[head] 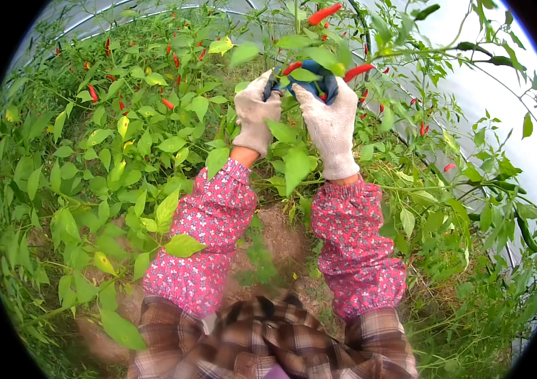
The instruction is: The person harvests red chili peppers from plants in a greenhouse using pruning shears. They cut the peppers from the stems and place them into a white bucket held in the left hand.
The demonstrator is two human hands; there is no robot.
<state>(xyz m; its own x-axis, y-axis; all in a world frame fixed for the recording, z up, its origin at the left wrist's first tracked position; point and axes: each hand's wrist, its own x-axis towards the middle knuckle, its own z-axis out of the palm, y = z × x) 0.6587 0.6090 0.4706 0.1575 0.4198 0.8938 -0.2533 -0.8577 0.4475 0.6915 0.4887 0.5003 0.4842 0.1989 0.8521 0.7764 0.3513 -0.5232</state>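
Observation:
Both hands wear white knit gloves with dark blue coated palms and reach up among chili pepper plants. My left hand (260,103) has its fingers curled by a red chili pepper (292,68) near the fingertips. My right hand (327,102) is close beside it, with fingers bent inward and a bit of red at the palm. Another red chili pepper (358,72) shows just past the right hand's fingers. Higher up hangs a larger red chili pepper (325,14). Leaves and the gloves hide what the fingers touch, so I cannot tell whether either hand grips a pepper.
Dense pepper foliage (121,142) with red peppers fills the left. At the right, branches bear green peppers (526,232) before white plastic sheeting (486,99). Bare soil (278,232) shows between my forearms, and a leafy branch crosses near my left sleeve.

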